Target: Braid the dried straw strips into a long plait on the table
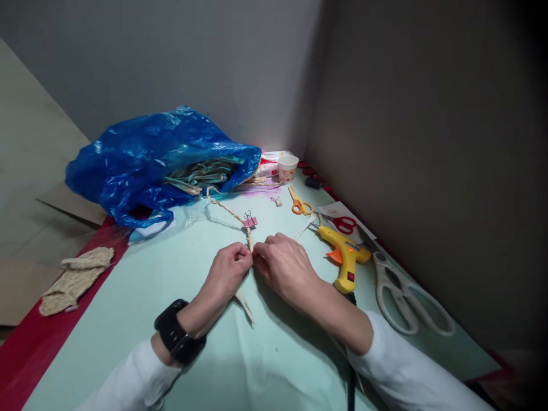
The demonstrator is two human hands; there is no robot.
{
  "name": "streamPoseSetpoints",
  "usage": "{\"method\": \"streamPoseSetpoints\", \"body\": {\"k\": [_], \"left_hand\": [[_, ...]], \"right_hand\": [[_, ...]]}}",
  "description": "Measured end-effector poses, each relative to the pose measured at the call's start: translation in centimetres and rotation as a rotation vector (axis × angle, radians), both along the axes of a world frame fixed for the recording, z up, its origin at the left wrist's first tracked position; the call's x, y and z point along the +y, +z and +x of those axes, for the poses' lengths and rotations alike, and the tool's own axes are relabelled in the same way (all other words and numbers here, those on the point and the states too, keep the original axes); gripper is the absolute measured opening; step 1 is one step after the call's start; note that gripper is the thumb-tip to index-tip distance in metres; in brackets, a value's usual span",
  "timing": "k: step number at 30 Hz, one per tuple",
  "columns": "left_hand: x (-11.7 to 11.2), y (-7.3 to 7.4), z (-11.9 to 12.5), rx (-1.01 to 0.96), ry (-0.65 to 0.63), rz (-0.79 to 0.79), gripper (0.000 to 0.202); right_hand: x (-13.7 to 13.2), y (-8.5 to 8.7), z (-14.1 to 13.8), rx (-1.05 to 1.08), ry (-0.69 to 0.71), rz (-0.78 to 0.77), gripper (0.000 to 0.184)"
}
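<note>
Braided cord [233, 214], straw-coloured, lies on the counter [265, 377], passing through a pink binder clip [250, 222], the landmark for all places. Nearest, a loose pale strip [245, 306] hangs below the left hand [230, 267], well this side of the clip. Just on the near side of the clip, the fingers of both the left hand and the right hand [282, 262] are pinched closed on the cord's near end. To the clip's right and nearer: grey-handled scissors [401, 297], then a yellow glue gun [346, 251]. Beyond the clip: orange scissors [296, 200] to the right; a blue plastic bag [162, 148] to the left.
</note>
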State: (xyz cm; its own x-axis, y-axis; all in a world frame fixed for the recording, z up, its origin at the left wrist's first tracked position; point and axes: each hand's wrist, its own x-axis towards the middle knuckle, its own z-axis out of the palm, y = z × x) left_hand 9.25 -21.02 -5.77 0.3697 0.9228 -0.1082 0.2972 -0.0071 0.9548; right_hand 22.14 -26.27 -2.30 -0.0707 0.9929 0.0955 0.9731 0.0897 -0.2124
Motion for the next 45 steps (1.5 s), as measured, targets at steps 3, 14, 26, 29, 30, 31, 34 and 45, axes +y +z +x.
{"method": "streamPoseSetpoints", "body": {"k": [3,14,26,29,30,31,34,45], "left_hand": [[-0.1,-0.1,0.0,-0.029,0.022,-0.007,0.006],[-0.7,0.9,-0.2,-0.122,0.005,-0.198,0.007],[0.2,1.0,-1.2,-0.175,-0.119,-0.309,0.019],[0.3,1.0,-1.2,-0.183,-0.117,-0.305,0.02],[0.3,1.0,-1.2,-0.186,-0.114,-0.302,0.02],[0.3,1.0,-1.2,-0.187,-0.111,-0.3,0.02],[0.4,1.0,-1.2,-0.182,-0.103,-0.301,0.019],[0.4,1.8,-1.4,-0.219,-0.052,-0.331,0.014]], "right_hand": [[-0.5,-0.1,-1.3,-0.124,-0.006,0.089,0.017],[-1.3,-2.0,-3.2,-0.196,0.036,0.255,0.015],[-1.2,-1.0,-0.8,0.047,0.022,0.043,0.018],[-0.5,-1.1,0.1,0.154,0.014,0.051,0.018],[-0.3,-1.1,0.3,0.184,0.012,0.058,0.016],[-0.2,-1.1,0.4,0.219,0.013,0.061,0.014],[0.1,-1.2,0.7,0.355,0.016,0.046,0.007],[0.9,-1.6,1.3,0.85,0.09,-0.23,0.02]]}}
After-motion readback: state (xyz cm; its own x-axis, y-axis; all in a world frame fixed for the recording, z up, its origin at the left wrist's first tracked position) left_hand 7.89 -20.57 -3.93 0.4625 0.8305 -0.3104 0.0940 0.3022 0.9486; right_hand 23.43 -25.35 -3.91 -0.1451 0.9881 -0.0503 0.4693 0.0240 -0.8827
